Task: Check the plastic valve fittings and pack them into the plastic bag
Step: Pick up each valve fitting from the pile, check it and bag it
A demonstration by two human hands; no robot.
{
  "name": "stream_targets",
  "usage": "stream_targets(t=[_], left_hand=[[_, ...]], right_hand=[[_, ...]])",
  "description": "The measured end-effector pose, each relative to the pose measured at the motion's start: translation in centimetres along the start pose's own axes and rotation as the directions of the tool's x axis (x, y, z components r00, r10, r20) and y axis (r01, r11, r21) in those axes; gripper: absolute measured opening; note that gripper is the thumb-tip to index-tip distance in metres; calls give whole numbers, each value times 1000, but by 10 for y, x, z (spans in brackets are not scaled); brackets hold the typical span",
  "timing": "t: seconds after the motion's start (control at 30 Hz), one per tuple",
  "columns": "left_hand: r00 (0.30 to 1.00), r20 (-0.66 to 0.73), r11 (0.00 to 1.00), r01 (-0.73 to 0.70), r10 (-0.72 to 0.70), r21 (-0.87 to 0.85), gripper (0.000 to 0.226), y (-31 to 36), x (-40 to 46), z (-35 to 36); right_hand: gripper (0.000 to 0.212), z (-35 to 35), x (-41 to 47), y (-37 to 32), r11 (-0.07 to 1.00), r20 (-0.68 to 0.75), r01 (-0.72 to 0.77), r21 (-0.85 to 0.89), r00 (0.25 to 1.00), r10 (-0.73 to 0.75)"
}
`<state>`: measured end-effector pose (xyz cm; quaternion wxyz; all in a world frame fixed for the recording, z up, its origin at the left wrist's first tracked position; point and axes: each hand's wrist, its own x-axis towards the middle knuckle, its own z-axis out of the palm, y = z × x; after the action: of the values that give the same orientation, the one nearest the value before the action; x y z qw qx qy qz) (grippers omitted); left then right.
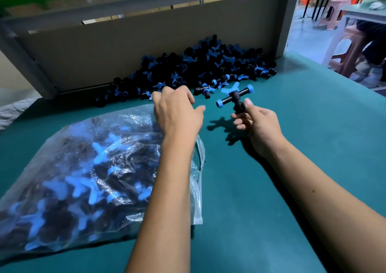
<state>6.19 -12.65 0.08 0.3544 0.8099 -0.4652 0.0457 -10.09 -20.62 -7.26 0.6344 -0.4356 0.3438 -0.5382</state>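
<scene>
The right hand (pixel 258 124) has its grip clamped on a black valve fitting (pixel 235 97) with blue end caps and a blue handle, held upright just above the green counter (pixel 292 168). The left hand (pixel 177 110) hovers with its fingers spread and relaxed, gripping nothing, at the near edge of the pile of fittings (pixel 198 68). That pile lies against the grey back panel (pixel 125 49). The clear plastic bag (pixel 87 168), part-filled with fittings, lies on the counter in front of the pile, beneath the left forearm.
</scene>
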Motion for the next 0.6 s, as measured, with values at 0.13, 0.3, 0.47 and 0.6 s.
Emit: stream_targets(t=[0.13,0.3,0.47,0.6], left_hand=[[964,220,943,76,-153,323,81,-14,1,2],[962,214,975,130,-168,181,81,-25,-5,11],[981,181,995,80,-68,-59,77,-36,1,9],[987,157,954,58,-11,-296,79,-42,14,-16]], right_hand=[[31,-3,3,-1,992,-2,-42,119,999,43],[18,-4,0,-1,999,62,-15,43,998,12],[6,-1,-5,1,994,135,61,-95,990,-47],[16,4,-10,6,929,196,218,-300,967,-164]])
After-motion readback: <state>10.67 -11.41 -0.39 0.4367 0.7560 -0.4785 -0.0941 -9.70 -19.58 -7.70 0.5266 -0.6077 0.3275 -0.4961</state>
